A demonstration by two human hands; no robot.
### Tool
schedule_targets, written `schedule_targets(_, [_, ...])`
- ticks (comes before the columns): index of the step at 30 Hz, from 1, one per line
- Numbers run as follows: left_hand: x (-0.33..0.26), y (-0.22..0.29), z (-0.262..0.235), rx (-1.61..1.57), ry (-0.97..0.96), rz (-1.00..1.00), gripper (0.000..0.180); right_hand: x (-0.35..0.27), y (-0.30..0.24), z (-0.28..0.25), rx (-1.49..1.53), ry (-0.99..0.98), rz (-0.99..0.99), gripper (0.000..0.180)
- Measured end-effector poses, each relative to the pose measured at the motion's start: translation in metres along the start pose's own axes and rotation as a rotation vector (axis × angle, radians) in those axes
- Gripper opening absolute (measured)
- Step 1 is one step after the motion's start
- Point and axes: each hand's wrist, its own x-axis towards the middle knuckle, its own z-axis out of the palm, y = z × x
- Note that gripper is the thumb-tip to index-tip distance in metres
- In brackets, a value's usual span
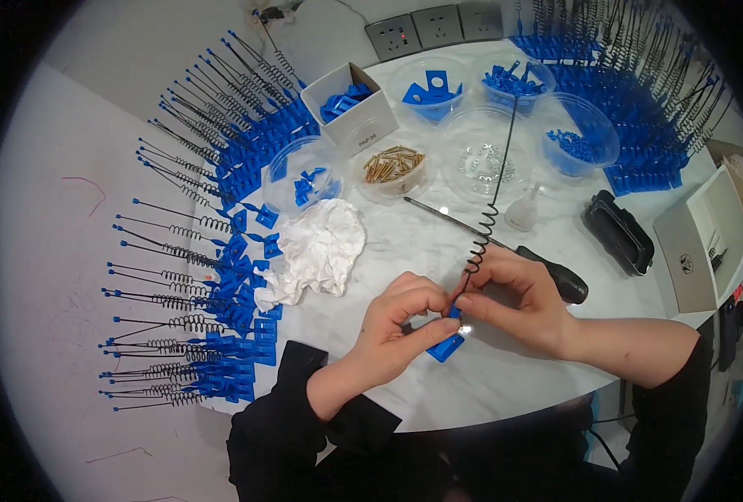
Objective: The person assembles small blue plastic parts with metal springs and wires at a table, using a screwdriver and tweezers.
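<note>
Over the near middle of the table, my left hand (403, 322) pinches a blue plastic base (446, 348) between thumb and fingers. A black wire with a coiled section (486, 224) rises from the base, its straight end leaning up and to the right. Closed round the wire's lower end, where it meets the base, is my right hand (518, 294); its fingertips nearly touch my left ones. The joint itself is mostly hidden by my fingers. Behind my right hand lies a screwdriver (560, 278) with a black handle, its shaft pointing to the far left.
Finished-looking blue bases with coiled wires (241, 368) line the left edge; more (639, 117) stand at far right. Tubs hold brass pins (394, 165), metal nuts (482, 167) and blue parts (574, 144). Crumpled white paper (325, 247), a white box (350, 105) and a black case (618, 233) also lie here.
</note>
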Motion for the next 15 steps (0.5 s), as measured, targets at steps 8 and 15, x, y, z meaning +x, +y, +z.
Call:
schedule_targets(8, [-0.0008,-0.001,0.003,-0.032,0.015,-0.01,0.014,-0.0009,-0.0004,0.0012,0.012,0.013,0.019,0.011])
schedule_targets(15, [0.0005,0.0003,0.0024,-0.005,0.008,-0.004,0.014,-0.0013,0.0006,0.0005,0.001,0.015,-0.001,0.011])
